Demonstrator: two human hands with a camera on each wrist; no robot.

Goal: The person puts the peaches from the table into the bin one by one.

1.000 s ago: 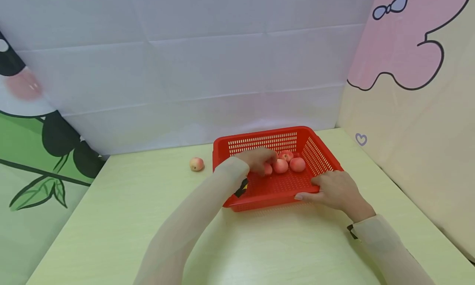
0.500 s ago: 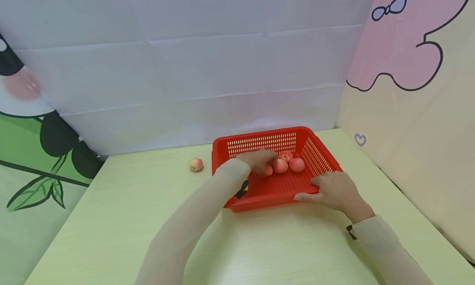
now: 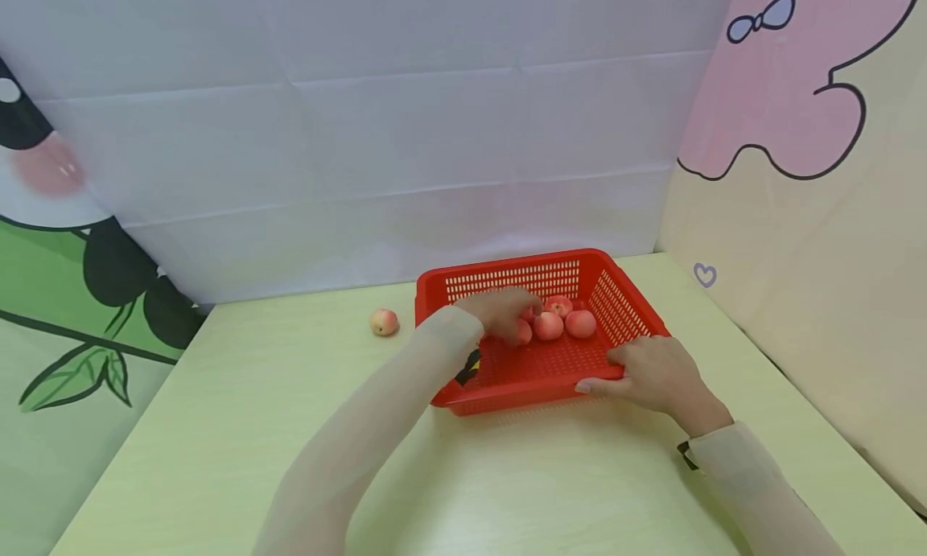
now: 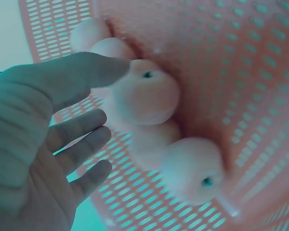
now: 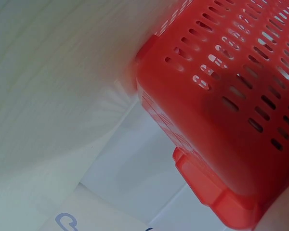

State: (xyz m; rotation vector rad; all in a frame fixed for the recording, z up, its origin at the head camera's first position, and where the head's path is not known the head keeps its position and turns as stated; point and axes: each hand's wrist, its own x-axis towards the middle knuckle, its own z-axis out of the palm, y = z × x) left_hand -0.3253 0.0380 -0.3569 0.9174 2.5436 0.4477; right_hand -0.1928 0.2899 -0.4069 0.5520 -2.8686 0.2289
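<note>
A red plastic basket (image 3: 521, 391) with slotted walls holds several pinkish-red apples (image 3: 549, 326). My left hand (image 3: 496, 310) reaches over its left side and down among them. In the left wrist view, the thumb lies against one apple (image 4: 147, 96) with a dark dimple; three fingers (image 4: 79, 130) curve loosely beside it, and the index finger is hidden. The right hand (image 3: 655, 371) grips the basket's near right corner, thumb along the front rim and fingers over the side. In the right wrist view, only a sliver of this hand shows beside the basket (image 5: 183, 96).
A single yellow-and-red apple (image 3: 384, 322) lies on the pale table (image 3: 290, 411), left of the basket. White cloth (image 3: 434, 137) hangs behind the table. A printed cream panel (image 3: 797, 258) stands along the right side.
Both hands keep nearly the same places; the left hand shifts only very slightly at the apples. The basket and the lone apple stay where they were.
</note>
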